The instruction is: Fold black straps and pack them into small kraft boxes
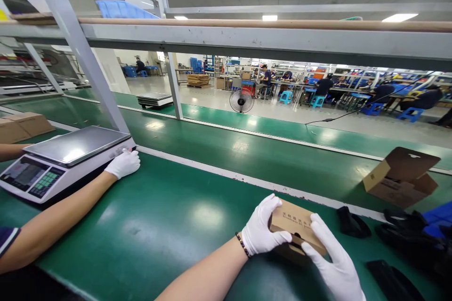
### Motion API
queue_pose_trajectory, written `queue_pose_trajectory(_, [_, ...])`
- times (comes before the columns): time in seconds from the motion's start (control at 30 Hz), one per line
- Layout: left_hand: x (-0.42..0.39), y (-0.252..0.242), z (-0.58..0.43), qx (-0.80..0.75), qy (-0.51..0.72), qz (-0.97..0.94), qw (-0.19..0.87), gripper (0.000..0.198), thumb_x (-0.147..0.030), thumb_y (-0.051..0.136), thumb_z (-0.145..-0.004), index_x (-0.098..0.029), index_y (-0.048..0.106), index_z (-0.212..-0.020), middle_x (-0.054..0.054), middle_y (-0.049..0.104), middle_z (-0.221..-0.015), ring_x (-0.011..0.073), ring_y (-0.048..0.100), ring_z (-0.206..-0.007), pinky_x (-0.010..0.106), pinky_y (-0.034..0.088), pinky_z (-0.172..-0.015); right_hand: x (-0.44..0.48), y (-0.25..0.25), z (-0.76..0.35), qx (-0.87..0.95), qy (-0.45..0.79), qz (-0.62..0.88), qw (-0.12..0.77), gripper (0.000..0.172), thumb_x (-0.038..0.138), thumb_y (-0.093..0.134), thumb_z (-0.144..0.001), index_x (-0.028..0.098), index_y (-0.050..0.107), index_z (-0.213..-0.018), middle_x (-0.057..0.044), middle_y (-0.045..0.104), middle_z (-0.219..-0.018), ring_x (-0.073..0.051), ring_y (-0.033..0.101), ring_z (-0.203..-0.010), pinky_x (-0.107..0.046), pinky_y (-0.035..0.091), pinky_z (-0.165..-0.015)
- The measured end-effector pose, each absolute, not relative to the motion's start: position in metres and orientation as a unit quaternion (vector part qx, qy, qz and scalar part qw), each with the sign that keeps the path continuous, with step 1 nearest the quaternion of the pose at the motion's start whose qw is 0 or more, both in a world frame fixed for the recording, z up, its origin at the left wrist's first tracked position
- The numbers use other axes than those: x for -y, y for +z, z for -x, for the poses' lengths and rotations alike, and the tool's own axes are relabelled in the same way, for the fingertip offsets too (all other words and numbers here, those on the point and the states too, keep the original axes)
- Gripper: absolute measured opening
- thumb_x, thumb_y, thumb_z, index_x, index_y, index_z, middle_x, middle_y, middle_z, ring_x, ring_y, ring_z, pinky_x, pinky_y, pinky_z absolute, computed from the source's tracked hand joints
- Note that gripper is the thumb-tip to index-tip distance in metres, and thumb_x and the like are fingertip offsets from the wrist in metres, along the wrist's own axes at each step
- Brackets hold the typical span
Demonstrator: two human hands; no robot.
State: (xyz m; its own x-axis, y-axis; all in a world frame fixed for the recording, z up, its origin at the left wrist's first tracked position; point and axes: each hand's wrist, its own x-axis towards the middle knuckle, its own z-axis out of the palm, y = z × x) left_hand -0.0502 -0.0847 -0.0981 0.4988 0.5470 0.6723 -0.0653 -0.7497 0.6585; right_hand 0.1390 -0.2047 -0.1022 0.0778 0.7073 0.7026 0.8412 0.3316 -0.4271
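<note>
Green and glossy, the surface (169,211) spreads from near left to far right, crossed by a chipped pale strip (247,179). Grey metal forms the frame (247,37) above its far part. At the left sits a digital weighing scale (77,146), its keypad (46,181) on the near side. Right and beyond the strip stands an open cardboard box (395,193), lid raised. Near right is a small printed cardboard box (293,218) reading "Brushless DC", between two white-gloved hands: the left hand (263,228) is clamped on its left end, thumb at the near edge, and the right hand (335,256) grips its right end with thumb and fingers. At the left, a co-worker's gloved hand (123,164) is at the scale's right side. Right of the held box lies a curved black piece (353,225). A beaded bracelet (243,245) circles the person's left wrist.
</note>
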Motion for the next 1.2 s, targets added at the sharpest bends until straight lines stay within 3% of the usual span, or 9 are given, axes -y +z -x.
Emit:
queue_pose_trajectory(0.17, [0.085,-0.093,0.047,-0.127,0.513,-0.794,0.301,0.049,-0.054,0.054,-0.084,-0.024,0.048,-0.122,0.011,0.057,-0.122,0.0258,0.053,-0.118,0.053,0.028,-0.112,0.205,-0.095,-0.133,0.686,-0.055,0.551,0.472,0.032,0.022,0.057,-0.087,0.026,0.062,-0.118,-0.006,0.045,-0.14,-0.026,0.048,-0.124,-0.042,0.041,-0.102])
queue_pose_trajectory(0.27, [0.089,-0.085,0.047,-0.132,0.527,-0.782,0.307,0.028,-0.045,0.049,-0.088,-0.022,0.059,-0.103,0.008,0.062,-0.11,0.0223,0.057,-0.113,0.052,0.032,-0.111,0.206,-0.094,-0.134,0.707,-0.066,0.551,0.439,0.032,0.024,0.054,-0.088,0.027,0.061,-0.12,-0.005,0.043,-0.142,-0.029,0.042,-0.129,-0.044,0.043,-0.101])
queue_pose_trajectory(0.33, [0.093,-0.082,0.045,-0.162,0.523,-0.772,0.322,0.025,-0.04,0.045,-0.09,-0.021,0.063,-0.094,0.008,0.064,-0.104,0.021,0.059,-0.109,0.052,0.032,-0.111,0.207,-0.095,-0.135,0.72,-0.09,0.547,0.417,0.036,0.023,0.053,-0.089,0.028,0.058,-0.123,-0.005,0.042,-0.143,-0.03,0.039,-0.13,-0.05,0.042,-0.101])
queue_pose_trajectory(0.57, [0.103,-0.084,0.039,-0.22,0.492,-0.734,0.414,0.019,-0.025,0.052,-0.083,-0.02,0.066,-0.094,0.012,0.052,-0.131,0.029,0.04,-0.131,0.054,0.032,-0.11,0.209,-0.097,-0.128,0.738,-0.209,0.523,0.372,0.058,0.012,0.048,-0.087,0.027,0.037,-0.141,-0.007,0.046,-0.14,-0.03,0.043,-0.128,-0.061,0.033,-0.104])
queue_pose_trajectory(0.67, [0.103,-0.086,0.038,-0.215,0.494,-0.721,0.436,0.021,-0.022,0.052,-0.082,-0.019,0.066,-0.097,0.011,0.051,-0.133,0.0289,0.038,-0.133,0.052,0.031,-0.112,0.213,-0.099,-0.121,0.735,-0.23,0.507,0.386,0.065,0.004,0.051,-0.083,0.025,0.034,-0.143,-0.009,0.047,-0.139,-0.028,0.049,-0.123,-0.058,0.038,-0.103])
queue_pose_trajectory(0.83, [0.106,-0.097,0.036,-0.225,0.491,-0.72,0.436,0.037,-0.024,0.048,-0.085,-0.019,0.054,-0.121,0.012,0.042,-0.143,0.0279,0.033,-0.136,0.051,0.029,-0.113,0.217,-0.098,-0.111,0.754,-0.236,0.466,0.398,0.074,-0.004,0.054,-0.077,0.022,0.032,-0.143,-0.011,0.049,-0.136,-0.026,0.054,-0.115,-0.054,0.044,-0.099])
queue_pose_trajectory(0.97, [0.108,-0.103,0.036,-0.237,0.477,-0.725,0.437,0.037,-0.027,0.046,-0.086,-0.02,0.055,-0.122,0.01,0.034,-0.148,0.027,0.032,-0.137,0.048,0.028,-0.114,0.215,-0.096,-0.106,0.745,-0.259,0.476,0.389,0.071,-0.003,0.052,-0.079,0.022,0.033,-0.143,-0.012,0.055,-0.127,-0.026,0.055,-0.113,-0.055,0.047,-0.095])
queue_pose_trajectory(1.1, [0.105,-0.102,0.037,-0.245,0.458,-0.713,0.472,0.059,-0.029,0.049,-0.083,-0.016,0.036,-0.138,0.013,0.026,-0.152,0.0277,0.024,-0.14,0.049,0.021,-0.117,0.214,-0.094,-0.104,0.745,-0.271,0.477,0.379,0.069,0.0,0.056,-0.08,0.023,0.035,-0.141,-0.012,0.058,-0.121,-0.026,0.055,-0.112,-0.055,0.047,-0.094])
queue_pose_trajectory(1.2, [0.101,-0.101,0.037,-0.25,0.428,-0.691,0.526,0.071,-0.029,0.053,-0.078,-0.014,0.028,-0.142,0.014,0.024,-0.152,0.0291,0.021,-0.141,0.049,0.016,-0.118,0.208,-0.093,-0.101,0.742,-0.298,0.481,0.36,0.051,0.007,0.06,-0.082,0.019,0.047,-0.13,-0.012,0.061,-0.112,-0.025,0.058,-0.104,-0.054,0.048,-0.092])
